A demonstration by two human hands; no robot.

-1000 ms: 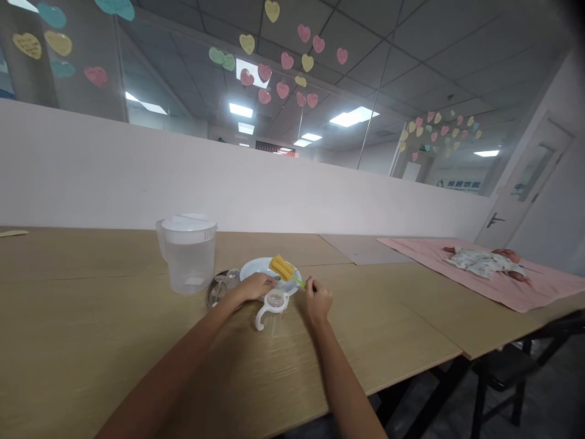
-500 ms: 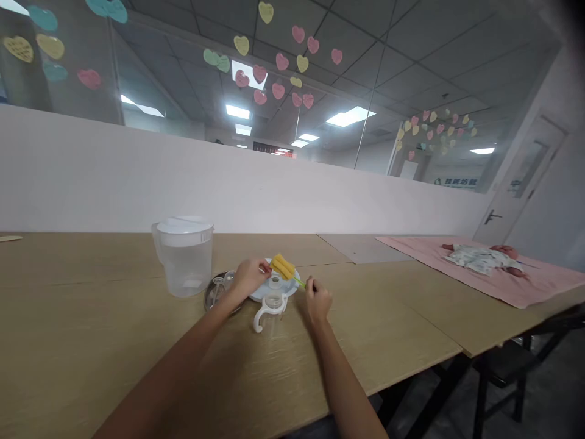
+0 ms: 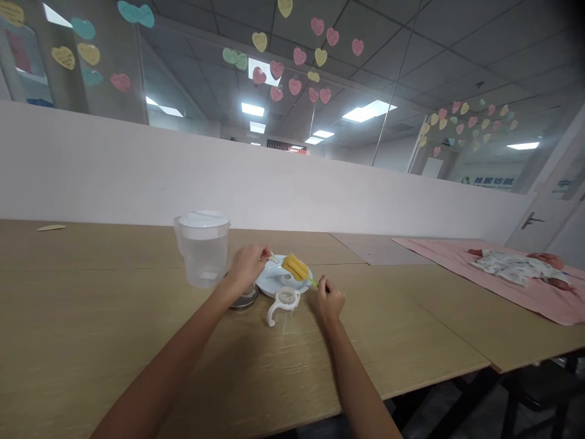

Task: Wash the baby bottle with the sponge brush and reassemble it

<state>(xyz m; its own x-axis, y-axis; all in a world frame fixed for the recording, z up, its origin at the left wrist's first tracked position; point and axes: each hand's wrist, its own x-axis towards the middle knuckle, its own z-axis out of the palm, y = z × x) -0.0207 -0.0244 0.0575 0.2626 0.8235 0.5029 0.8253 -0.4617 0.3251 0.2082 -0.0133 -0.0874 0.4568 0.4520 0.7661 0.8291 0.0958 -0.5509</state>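
My right hand (image 3: 331, 297) is closed round the green handle of a brush with a yellow sponge head (image 3: 295, 267). The sponge head is over a white plate (image 3: 269, 284). My left hand (image 3: 248, 266) pinches a small whitish piece (image 3: 274, 258) at the plate's left side; its exact shape is too small to tell. A clear bottle with a white handled collar (image 3: 286, 297) stands in front of the plate. Under my left wrist is a round metal dish (image 3: 247, 299), partly hidden by the wrist.
A clear lidded pitcher (image 3: 204, 250) stands left of my left hand. On the far right a doll in patterned clothes (image 3: 507, 266) lies on a pink cloth (image 3: 439, 262). A flat light strip (image 3: 51, 227) lies at the back left of the wooden table (image 3: 114, 317).
The view has turned a little left. My left hand has moved away from the sponge head and now has a small whitish piece at its fingertips. My right hand keeps the brush.
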